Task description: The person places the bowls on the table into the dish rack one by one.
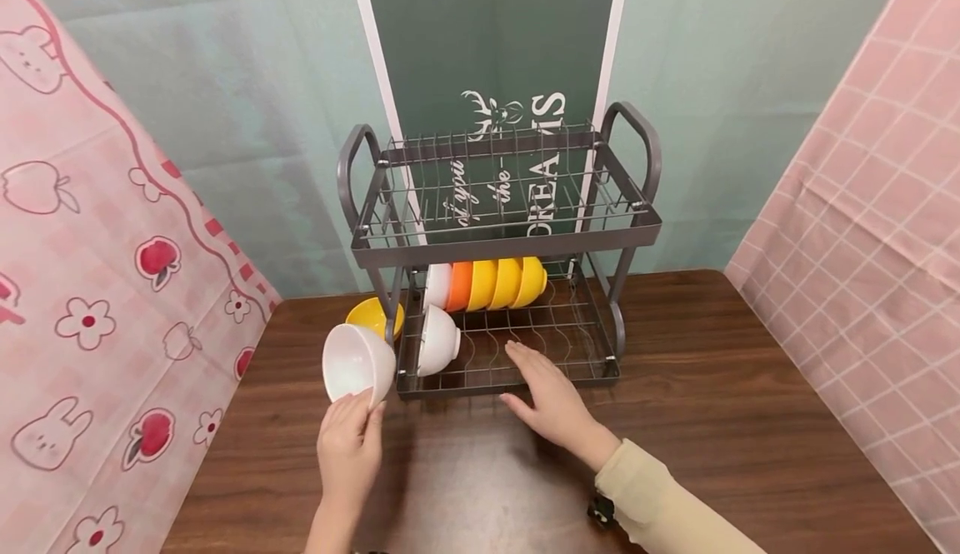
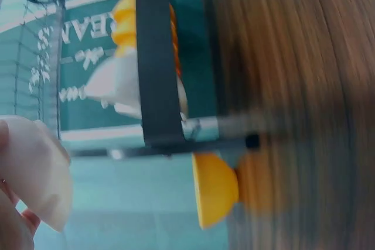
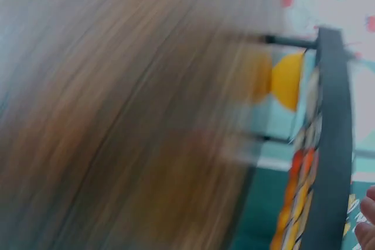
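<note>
My left hand (image 1: 349,446) pinches the rim of a white bowl (image 1: 360,364), its mouth tipped toward the left, just outside the rack's front left corner. The right hand (image 1: 553,400) is stretched out over the front edge of the lower tier and holds nothing. On the dark two-tier dish rack (image 1: 507,242), another white bowl (image 1: 438,341) stands on edge at the front left. Behind it runs a row of nested bowls on edge: a white one, an orange bowl (image 1: 460,286) and several yellow bowls (image 1: 506,283). Both wrist views are blurred.
Beside the rack's left leg a yellow bowl (image 1: 369,316) sits on the brown wooden table (image 1: 697,404). A small black object (image 1: 601,511) lies near the right sleeve. Patterned pink cloths (image 1: 97,321) hang at the sides, a green one behind.
</note>
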Demonstrator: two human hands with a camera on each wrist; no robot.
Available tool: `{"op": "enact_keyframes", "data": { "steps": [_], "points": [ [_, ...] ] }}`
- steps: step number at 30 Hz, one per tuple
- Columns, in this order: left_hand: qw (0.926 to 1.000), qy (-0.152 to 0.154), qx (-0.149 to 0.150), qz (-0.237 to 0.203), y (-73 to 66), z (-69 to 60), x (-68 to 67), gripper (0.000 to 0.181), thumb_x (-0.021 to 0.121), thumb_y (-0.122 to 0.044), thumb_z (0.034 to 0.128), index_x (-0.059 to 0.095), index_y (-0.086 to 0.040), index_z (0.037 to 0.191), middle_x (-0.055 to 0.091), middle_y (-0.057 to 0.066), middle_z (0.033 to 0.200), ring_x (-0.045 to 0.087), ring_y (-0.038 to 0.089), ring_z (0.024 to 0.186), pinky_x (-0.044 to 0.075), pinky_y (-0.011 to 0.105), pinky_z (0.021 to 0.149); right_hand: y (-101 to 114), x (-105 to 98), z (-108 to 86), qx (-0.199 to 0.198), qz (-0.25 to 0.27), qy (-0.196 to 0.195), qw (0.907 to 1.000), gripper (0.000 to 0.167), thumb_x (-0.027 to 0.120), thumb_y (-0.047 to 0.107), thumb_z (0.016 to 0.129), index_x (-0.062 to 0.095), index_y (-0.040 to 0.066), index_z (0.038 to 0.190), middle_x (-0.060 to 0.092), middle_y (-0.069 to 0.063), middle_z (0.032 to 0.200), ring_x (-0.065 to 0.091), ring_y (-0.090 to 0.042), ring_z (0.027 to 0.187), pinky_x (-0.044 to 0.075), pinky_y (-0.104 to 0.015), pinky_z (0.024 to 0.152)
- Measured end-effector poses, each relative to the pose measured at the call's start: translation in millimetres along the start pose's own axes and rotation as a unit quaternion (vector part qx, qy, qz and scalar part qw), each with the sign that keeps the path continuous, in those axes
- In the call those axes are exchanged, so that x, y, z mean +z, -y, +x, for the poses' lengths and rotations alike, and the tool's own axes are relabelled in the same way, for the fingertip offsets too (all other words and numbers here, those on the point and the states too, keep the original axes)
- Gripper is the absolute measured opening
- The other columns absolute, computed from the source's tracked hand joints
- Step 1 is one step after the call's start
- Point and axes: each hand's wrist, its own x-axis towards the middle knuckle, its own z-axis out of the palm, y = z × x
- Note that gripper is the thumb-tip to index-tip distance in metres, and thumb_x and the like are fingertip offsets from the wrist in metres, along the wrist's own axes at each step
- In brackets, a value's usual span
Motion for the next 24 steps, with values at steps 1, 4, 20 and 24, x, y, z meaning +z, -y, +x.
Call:
{"op": "enact_keyframes", "data": {
  "steps": [1,4,20,24],
  "points": [
    [0.9999,-0.002,0.009,-0.010,-3.2,0.6,2.3,0.006,0.066,-0.002,0.0754,0.067,0.002,0.080,0.070,0.014,0.080,0.065,0.027,0.074,0.043,0.035,0.084,5,0,0.3,-0.004,0.024,-0.001,0.9997,0.066,0.065,0.033,0.085,0.038,0.008,0.140,0.044,-0.008,0.142,0.044,-0.026,0.129,0.038,-0.044,0.104],
    [0.9990,0.005,0.025,-0.037,-12.6,0.5,9.2,0.017,0.061,-0.014,0.0860,0.068,0.000,0.081,0.071,0.012,0.080,0.065,0.025,0.074,0.044,0.036,0.083,19,-2,1.3,0.000,0.108,0.005,0.9941,0.067,0.064,0.030,0.086,0.033,0.011,0.143,0.041,-0.007,0.145,0.041,-0.024,0.131,0.037,-0.045,0.104],
    [0.9891,0.070,0.069,-0.109,-45.8,-5.1,38.1,0.018,0.057,-0.019,0.0904,0.069,-0.006,0.086,0.072,0.004,0.085,0.066,0.019,0.080,0.044,0.035,0.085,46,-10,11.5,-0.043,0.142,0.049,0.9878,0.103,0.076,0.040,0.073,0.012,0.015,0.149,0.020,-0.002,0.155,0.025,-0.020,0.140,0.031,-0.043,0.109],
    [0.9871,0.080,0.078,-0.116,-49.9,-5.9,40.0,0.011,0.066,-0.008,0.0793,0.069,-0.007,0.090,0.072,0.004,0.086,0.066,0.018,0.081,0.043,0.036,0.086,44,-11,11.1,-0.044,0.173,0.064,0.9819,0.101,0.074,0.040,0.075,0.010,0.018,0.149,0.020,0.000,0.155,0.028,-0.020,0.139,0.033,-0.044,0.109]
  ]
}}
